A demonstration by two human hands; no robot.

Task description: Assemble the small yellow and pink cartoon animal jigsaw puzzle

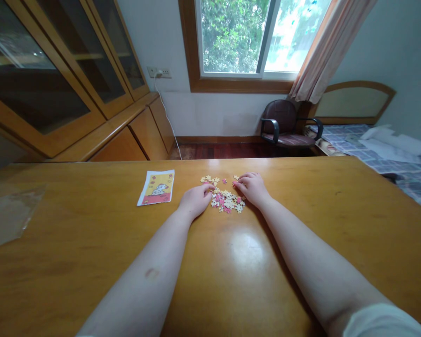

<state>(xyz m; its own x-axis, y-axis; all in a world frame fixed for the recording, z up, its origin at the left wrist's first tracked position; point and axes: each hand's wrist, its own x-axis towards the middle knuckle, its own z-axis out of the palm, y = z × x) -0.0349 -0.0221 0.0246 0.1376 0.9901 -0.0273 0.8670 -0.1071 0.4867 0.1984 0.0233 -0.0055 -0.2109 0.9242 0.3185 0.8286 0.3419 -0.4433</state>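
Puzzle pieces (227,200): loose heap of small pink, yellow and cream bits, lying toward the far edge of the table (301,234), roughly midway along it.

Left hand (195,200): palm down, fingers half curled, tips touching the heap's left side. Right hand (254,187): palm down at the heap's far-right side, fingertips on the outlying pieces. Both hands look loosely closed. Whether either is pinching a piece I can't tell, since the fingers hide it.

Handling, my read: thin card, near weightless, stiff enough flat, but the tabs would bend or peel if forced. The varnished tabletop is glossy, so pieces should slide easily under a fingertip. Lying flat they'd be awkward to lift straight up. Best hold is thumb and forefinger across two opposite edges of a single piece, not on the tabs. Light pressure only.

Picture card (156,187): flat, left of the heap, just beyond my left hand, not touching it. Clear plastic sheet (10,215): at the left edge, well apart.
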